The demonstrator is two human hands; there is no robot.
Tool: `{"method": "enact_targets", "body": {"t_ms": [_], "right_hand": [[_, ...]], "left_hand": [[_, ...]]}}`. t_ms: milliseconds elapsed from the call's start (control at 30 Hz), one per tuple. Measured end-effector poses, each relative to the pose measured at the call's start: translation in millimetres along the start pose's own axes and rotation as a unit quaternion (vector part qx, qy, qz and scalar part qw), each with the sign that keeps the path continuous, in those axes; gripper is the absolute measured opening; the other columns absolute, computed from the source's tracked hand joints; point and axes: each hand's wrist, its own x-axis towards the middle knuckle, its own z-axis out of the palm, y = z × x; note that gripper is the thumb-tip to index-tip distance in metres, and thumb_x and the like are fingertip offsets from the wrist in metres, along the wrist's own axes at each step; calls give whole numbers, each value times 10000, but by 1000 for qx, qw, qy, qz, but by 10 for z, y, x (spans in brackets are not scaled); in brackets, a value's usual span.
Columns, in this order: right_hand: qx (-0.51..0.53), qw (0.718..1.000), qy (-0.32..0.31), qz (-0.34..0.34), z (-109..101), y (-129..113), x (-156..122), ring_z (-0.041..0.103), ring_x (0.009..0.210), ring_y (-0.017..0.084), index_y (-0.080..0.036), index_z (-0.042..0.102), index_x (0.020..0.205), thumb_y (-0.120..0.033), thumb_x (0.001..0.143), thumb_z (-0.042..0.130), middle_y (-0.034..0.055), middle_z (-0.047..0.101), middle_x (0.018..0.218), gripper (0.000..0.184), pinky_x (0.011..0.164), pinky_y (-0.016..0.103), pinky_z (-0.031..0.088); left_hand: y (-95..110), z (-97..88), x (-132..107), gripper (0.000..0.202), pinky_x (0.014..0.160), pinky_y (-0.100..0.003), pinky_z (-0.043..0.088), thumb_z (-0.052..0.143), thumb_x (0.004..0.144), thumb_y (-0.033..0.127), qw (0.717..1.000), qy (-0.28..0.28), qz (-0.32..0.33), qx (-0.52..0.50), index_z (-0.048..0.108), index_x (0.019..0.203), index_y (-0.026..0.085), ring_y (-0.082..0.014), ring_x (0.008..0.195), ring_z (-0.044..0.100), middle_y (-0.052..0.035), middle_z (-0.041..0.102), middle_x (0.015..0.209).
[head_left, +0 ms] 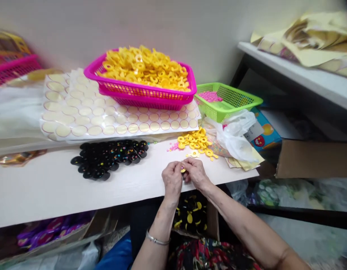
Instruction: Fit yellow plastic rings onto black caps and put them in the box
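Close together at the table's front edge, my left hand (172,179) and my right hand (196,173) are both closed on one small yellow ring-shaped plastic piece (183,170). A pinkish spot shows in its middle; the fingers hide most of the rest. Just beyond my hands lies a loose pile of yellow plastic pieces (196,139), ringed at one end. Small pink beads (173,147) are scattered at the pile's left side. Farther left, several round black pieces (106,159) with coloured specks stand packed in rows on the white table (44,191).
A magenta basket (145,98) heaped with yellow pieces stands on sheets of oval stickers (89,120). To its right are a green basket (232,105) with pink pieces and a white plastic bag (238,135). Below the table edge, a box holds black and yellow pieces (190,215).
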Motion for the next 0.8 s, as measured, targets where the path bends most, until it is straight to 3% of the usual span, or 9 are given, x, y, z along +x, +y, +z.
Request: {"method": "enact_targets", "body": {"t_ms": [167, 300, 367, 500, 633, 800], "right_hand": [[37, 999, -12, 7, 0, 0, -39, 420, 282, 66, -147, 514, 667, -497, 655, 611, -48, 486, 368, 364, 305, 158, 336], [125, 991, -46, -3, -58, -25, -123, 533, 432, 89, -127, 568, 728, -519, 661, 620, 15, 602, 571, 401, 394, 194, 436], [163, 985, -58, -5, -113, -20, -171, 576, 532, 103, -123, 606, 771, -457, 629, 677, 47, 641, 717, 371, 464, 216, 476], [179, 981, -72, -3, -243, 15, -278, 607, 647, 130, -119, 667, 800, -329, 556, 759, 71, 660, 800, 334, 611, 266, 506], [153, 981, -96, -72, -380, 46, -424, 611, 748, 150, -158, 698, 798, -272, 582, 751, 61, 661, 914, 250, 665, 273, 497], [122, 973, -174, -90, -520, 89, -598, 591, 879, 166, -204, 672, 953, -196, 561, 764, 31, 666, 936, 403, 790, 296, 473]], "left_hand": [[-19, -94, -55, 359, 394, -189, 328, 561, 715, 458, 996, -89, -14, -21, 635, 825, 125, -67, 395, 390, 37, 489, 493], [-19, -184, -26, 421, 499, -190, 392, 724, 571, 368, 988, -148, 53, -5, 639, 906, 127, -82, 561, 491, -20, 595, 763], [-34, -196, 6, 435, 547, -195, 404, 762, 513, 297, 984, -155, 80, 24, 646, 898, 131, -91, 618, 504, -26, 599, 825], [-13, -188, 10, 277, 537, -202, 382, 728, 549, 251, 978, -163, 101, 81, 660, 791, 135, -88, 576, 466, 5, 573, 702], [82, -243, -142, 252, 631, -233, 424, 734, 576, 277, 972, -187, 133, 56, 658, 777, 145, -128, 691, 520, -14, 579, 749], [219, -359, -418, 253, 742, -283, 419, 754, 585, 272, 948, -206, 210, 118, 673, 808, 184, -175, 836, 491, -34, 588, 805]]}}
